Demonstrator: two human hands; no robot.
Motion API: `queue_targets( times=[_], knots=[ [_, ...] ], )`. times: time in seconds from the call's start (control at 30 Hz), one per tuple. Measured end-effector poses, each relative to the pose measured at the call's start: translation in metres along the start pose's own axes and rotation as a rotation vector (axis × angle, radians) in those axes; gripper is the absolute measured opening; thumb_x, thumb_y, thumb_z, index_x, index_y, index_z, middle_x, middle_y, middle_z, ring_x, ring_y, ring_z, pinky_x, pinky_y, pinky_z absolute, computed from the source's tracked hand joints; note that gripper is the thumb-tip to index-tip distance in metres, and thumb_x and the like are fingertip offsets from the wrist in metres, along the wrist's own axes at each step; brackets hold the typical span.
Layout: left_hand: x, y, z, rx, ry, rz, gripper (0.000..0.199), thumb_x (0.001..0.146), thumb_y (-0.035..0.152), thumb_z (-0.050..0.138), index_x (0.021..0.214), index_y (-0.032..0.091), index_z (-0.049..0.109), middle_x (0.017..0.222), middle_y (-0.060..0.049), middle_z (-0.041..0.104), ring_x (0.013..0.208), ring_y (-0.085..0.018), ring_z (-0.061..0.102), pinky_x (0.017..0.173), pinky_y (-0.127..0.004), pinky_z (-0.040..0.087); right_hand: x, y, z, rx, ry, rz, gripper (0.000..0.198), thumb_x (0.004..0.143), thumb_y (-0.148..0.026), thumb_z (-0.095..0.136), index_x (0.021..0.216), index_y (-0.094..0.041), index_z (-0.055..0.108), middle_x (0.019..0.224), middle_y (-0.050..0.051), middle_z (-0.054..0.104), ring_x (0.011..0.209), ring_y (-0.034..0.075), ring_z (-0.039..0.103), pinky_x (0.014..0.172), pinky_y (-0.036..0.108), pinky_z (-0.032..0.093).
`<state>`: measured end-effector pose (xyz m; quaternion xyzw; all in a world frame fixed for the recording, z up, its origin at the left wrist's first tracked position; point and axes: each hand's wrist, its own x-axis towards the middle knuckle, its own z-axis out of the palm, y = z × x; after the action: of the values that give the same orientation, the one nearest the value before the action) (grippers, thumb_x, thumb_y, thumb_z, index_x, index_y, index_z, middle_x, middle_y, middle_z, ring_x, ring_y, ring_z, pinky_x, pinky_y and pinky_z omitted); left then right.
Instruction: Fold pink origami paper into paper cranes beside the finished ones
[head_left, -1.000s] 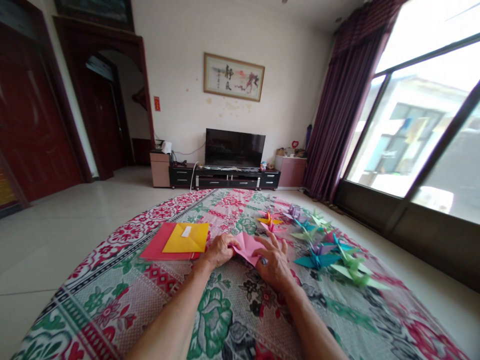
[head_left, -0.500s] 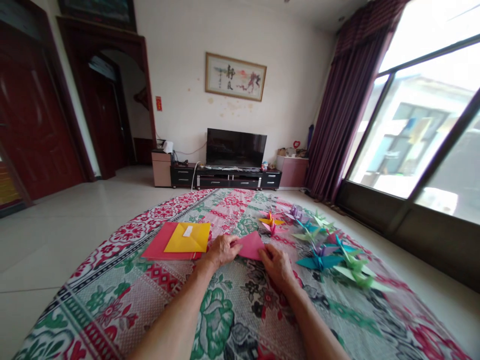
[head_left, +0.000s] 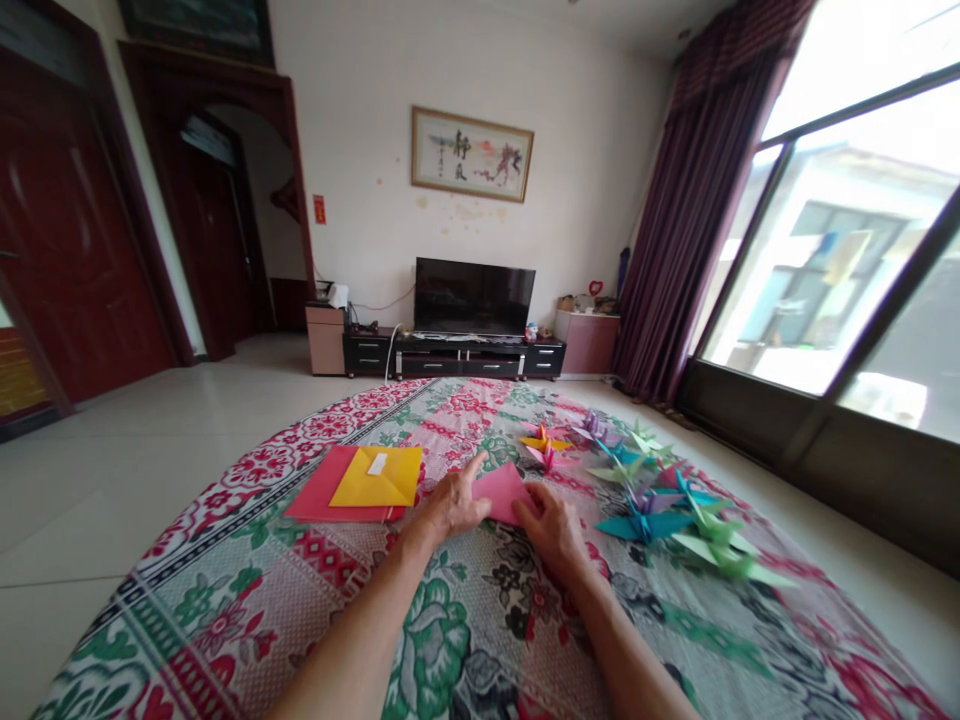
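A folded piece of pink paper (head_left: 501, 491) is between my hands, above the middle of the patterned tablecloth. My right hand (head_left: 553, 522) grips its right edge, thumb in front and fingers behind. At the paper's left edge is my left hand (head_left: 456, 500), its thumb and forefinger spread apart, the thumb tip by the lower left side. To the left lie red paper sheets (head_left: 319, 488) with a yellow paper packet (head_left: 386, 477) on top, bearing a small white label. Several folded paper cranes stand to the right, among them a blue crane (head_left: 645, 520) and a green crane (head_left: 727, 545).
The round table wears a floral tablecloth (head_left: 435, 640). Orange (head_left: 546, 438) and pink cranes (head_left: 549, 458) stand beyond my right hand. Farther back are a television (head_left: 474, 297) on a low black cabinet (head_left: 465, 358), and a purple curtain (head_left: 675, 220) beside the window.
My left hand has opened from its pinch on the pink paper, its forefinger now pointing up and away from the thumb. My right hand still holds the right edge.
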<state>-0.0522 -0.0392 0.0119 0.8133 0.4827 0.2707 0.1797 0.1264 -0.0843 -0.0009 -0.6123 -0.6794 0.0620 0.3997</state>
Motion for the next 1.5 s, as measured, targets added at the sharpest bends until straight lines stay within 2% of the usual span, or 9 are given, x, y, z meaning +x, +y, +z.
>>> queue_targets(
  times=[0.13, 0.23, 0.33, 0.5, 0.77, 0.97, 1.17, 1.37, 1.5],
  knots=[
    [0.004, -0.008, 0.001, -0.097, -0.107, 0.082, 0.032, 0.067, 0.019, 0.049, 0.095, 0.018, 0.065, 0.084, -0.001, 0.067, 0.079, -0.016, 0.059, 0.069, -0.022, 0.044, -0.002, -0.005, -0.005, 0.009, 0.04, -0.073, 0.014, 0.073, -0.023, 0.047, 0.075, -0.017, 0.06, 0.071, 0.003, 0.064, 0.068, 0.016, 0.058, 0.066, 0.025, 0.038],
    [0.004, -0.011, 0.005, -0.054, -0.009, 0.183, 0.019, 0.068, 0.016, 0.049, 0.073, 0.019, 0.067, 0.073, 0.0, 0.065, 0.076, -0.015, 0.057, 0.073, -0.023, 0.042, -0.003, -0.009, -0.006, -0.055, 0.103, -0.214, 0.01, 0.068, -0.017, 0.05, 0.073, -0.018, 0.059, 0.078, 0.004, 0.064, 0.081, 0.018, 0.055, 0.08, 0.03, 0.034],
    [0.003, -0.01, 0.008, -0.003, 0.084, 0.232, 0.019, 0.067, 0.012, 0.051, 0.067, 0.02, 0.067, 0.071, -0.001, 0.064, 0.081, -0.016, 0.055, 0.081, -0.026, 0.04, -0.006, -0.012, -0.008, -0.122, 0.079, -0.284, 0.012, 0.065, -0.015, 0.053, 0.072, -0.02, 0.061, 0.089, 0.003, 0.065, 0.095, 0.021, 0.05, 0.089, 0.035, 0.027],
    [0.001, -0.011, 0.008, -0.009, 0.008, 0.281, 0.017, 0.065, 0.013, 0.053, 0.066, 0.022, 0.067, 0.075, -0.001, 0.064, 0.077, -0.014, 0.056, 0.077, -0.024, 0.041, -0.01, -0.014, -0.009, -0.145, -0.084, -0.301, 0.012, 0.07, -0.019, 0.054, 0.073, -0.024, 0.065, 0.082, -0.001, 0.066, 0.088, 0.018, 0.051, 0.085, 0.033, 0.027],
    [0.003, -0.006, 0.008, 0.078, 0.057, 0.116, 0.029, 0.08, 0.034, 0.047, 0.058, 0.019, 0.06, 0.066, 0.0, 0.06, 0.064, -0.011, 0.052, 0.064, -0.021, 0.037, -0.002, 0.003, 0.005, -0.195, -0.029, -0.113, 0.04, 0.086, -0.038, 0.038, 0.056, -0.017, 0.055, 0.06, 0.002, 0.056, 0.058, 0.012, 0.051, 0.059, 0.023, 0.032],
    [0.009, -0.002, 0.023, 0.221, 0.154, -0.006, 0.03, 0.081, 0.038, 0.047, 0.064, 0.018, 0.059, 0.066, -0.003, 0.061, 0.067, -0.014, 0.053, 0.065, -0.024, 0.034, -0.001, 0.0, 0.008, -0.262, 0.096, 0.026, 0.032, 0.081, -0.038, 0.046, 0.101, -0.015, 0.058, 0.1, 0.01, 0.062, 0.093, 0.022, 0.054, 0.079, 0.03, 0.036],
    [0.007, -0.004, 0.019, 0.162, 0.173, 0.032, 0.029, 0.08, 0.037, 0.049, 0.059, 0.017, 0.055, 0.06, -0.001, 0.057, 0.061, -0.011, 0.049, 0.061, -0.023, 0.03, -0.002, -0.007, 0.006, -0.365, 0.041, 0.056, 0.033, 0.083, -0.039, 0.041, 0.1, -0.017, 0.058, 0.095, 0.01, 0.063, 0.091, 0.024, 0.055, 0.079, 0.033, 0.037],
    [0.005, -0.002, 0.012, 0.079, 0.154, -0.032, 0.031, 0.077, 0.035, 0.052, 0.052, 0.017, 0.049, 0.049, 0.003, 0.045, 0.052, -0.009, 0.039, 0.053, -0.022, 0.024, -0.001, -0.006, 0.006, -0.192, 0.05, 0.032, 0.032, 0.078, -0.037, 0.047, 0.1, -0.016, 0.058, 0.093, 0.01, 0.063, 0.086, 0.021, 0.058, 0.077, 0.031, 0.04],
    [0.004, -0.002, 0.011, 0.063, 0.151, 0.01, 0.029, 0.076, 0.034, 0.053, 0.053, 0.017, 0.05, 0.053, 0.003, 0.049, 0.056, -0.01, 0.044, 0.056, -0.021, 0.03, 0.006, 0.006, 0.009, 0.036, 0.05, 0.143, 0.045, 0.068, -0.034, 0.056, 0.108, -0.013, 0.054, 0.088, 0.009, 0.064, 0.077, 0.02, 0.059, 0.07, 0.032, 0.044]
  ],
)
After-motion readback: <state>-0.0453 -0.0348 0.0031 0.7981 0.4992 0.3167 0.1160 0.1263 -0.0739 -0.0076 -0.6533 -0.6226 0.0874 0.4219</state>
